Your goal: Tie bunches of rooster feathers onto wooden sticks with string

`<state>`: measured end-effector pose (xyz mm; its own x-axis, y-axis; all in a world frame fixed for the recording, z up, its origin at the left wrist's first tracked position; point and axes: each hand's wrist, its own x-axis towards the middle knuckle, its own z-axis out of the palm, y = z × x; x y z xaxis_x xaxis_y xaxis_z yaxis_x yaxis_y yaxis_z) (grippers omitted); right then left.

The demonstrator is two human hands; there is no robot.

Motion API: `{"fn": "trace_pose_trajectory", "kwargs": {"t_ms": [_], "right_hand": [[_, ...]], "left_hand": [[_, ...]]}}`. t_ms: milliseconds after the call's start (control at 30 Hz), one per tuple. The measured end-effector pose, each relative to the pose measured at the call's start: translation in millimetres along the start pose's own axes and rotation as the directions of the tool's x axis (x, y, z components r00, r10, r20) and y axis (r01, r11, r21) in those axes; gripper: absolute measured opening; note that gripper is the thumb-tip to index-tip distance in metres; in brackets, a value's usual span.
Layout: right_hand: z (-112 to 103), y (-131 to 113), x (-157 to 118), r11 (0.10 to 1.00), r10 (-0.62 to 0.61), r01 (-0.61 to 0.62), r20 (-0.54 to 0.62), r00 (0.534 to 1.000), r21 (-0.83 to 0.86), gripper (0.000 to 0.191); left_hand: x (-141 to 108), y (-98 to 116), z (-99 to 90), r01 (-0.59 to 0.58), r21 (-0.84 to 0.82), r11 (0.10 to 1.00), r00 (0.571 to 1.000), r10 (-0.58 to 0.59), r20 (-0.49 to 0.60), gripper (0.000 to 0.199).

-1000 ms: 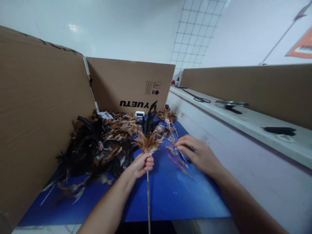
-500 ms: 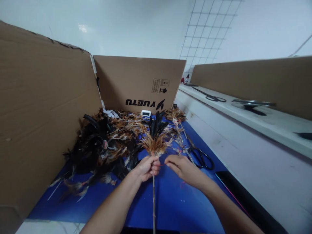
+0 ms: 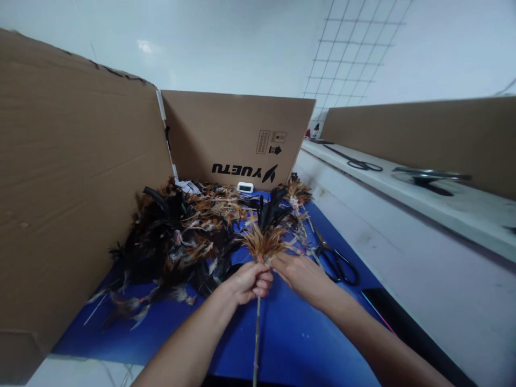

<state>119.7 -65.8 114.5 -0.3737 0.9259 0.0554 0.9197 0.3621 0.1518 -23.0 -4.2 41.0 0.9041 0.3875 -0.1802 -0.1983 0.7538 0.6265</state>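
Left hand (image 3: 252, 283) fist closed round stick (image 3: 257, 333), just under tuft (image 3: 264, 242). Tuft sticks out above the grip, brown feathers low, black ones at top; stick runs out below the fist, toward the near edge of mat (image 3: 310, 338). Right hand (image 3: 300, 274) at tuft base, right of the fist, fingertips close together; can't tell if pinching anything. Scissors (image 3: 336, 260) on mat, right of right hand. Feather pile (image 3: 173, 242) left of tuft.
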Motion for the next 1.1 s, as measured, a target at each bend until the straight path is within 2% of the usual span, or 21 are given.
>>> {"fn": "trace_pose_trajectory", "kwargs": {"t_ms": [200, 333, 500, 667, 800, 867, 900, 1000, 1100], "right_hand": [[-3, -2, 2, 1.0, -0.024, 0.024, 0.027, 0.999, -0.005, 0.02], [-3, -1, 2, 0.999, -0.03, 0.029, 0.026, 0.999, 0.03, 0.018], [-1, -2, 2, 0.997, -0.029, 0.03, -0.003, 1.0, 0.068, 0.021], [3, -1, 1, 0.979, 0.005, 0.01, -0.071, 0.997, 0.206, 0.022], [2, 3, -3, 0.917, 0.116, -0.068, -0.098, 0.988, 0.393, 0.019], [0, 6, -7, 0.815, 0.204, -0.173, 0.005, 0.979, 0.554, 0.017], [0, 8, -10, 0.728, 0.244, -0.249, 0.098, 0.965, 0.638, 0.016], [-1, 14, -22, 0.396, 0.262, -0.44, 0.36, 0.895, 0.806, 0.016], [-4, 21, -36, 0.138, 0.239, -0.468, 0.429, 0.871, 0.873, 0.02]], "left_hand": [[-1, 0, 0.3, 0.031, -0.017, 0.999, 0.999, -0.03, 0.022, 0.022], [-1, -1, 1.3, 0.013, 0.027, 1.0, 1.0, -0.013, -0.006, 0.015], [-1, 0, 1.8, 0.024, -0.027, 0.999, 1.0, -0.024, 0.021, 0.02], [-1, 1, 2.4, 0.009, -0.007, 1.0, 1.0, -0.009, 0.005, 0.025], [-2, 1, 5.5, 0.007, 0.061, 0.998, 0.999, -0.004, -0.048, 0.023], [-3, 1, 8.4, 0.008, 0.118, 0.993, 0.997, 0.002, -0.083, 0.025], [-4, 1, 10.3, 0.008, 0.156, 0.988, 0.995, 0.008, -0.103, 0.027], [-8, 1, 18.3, 0.008, 0.282, 0.959, 0.985, 0.041, -0.17, 0.029], [-11, 0, 30.2, 0.029, 0.394, 0.919, 0.973, 0.064, -0.222, 0.027]]}}
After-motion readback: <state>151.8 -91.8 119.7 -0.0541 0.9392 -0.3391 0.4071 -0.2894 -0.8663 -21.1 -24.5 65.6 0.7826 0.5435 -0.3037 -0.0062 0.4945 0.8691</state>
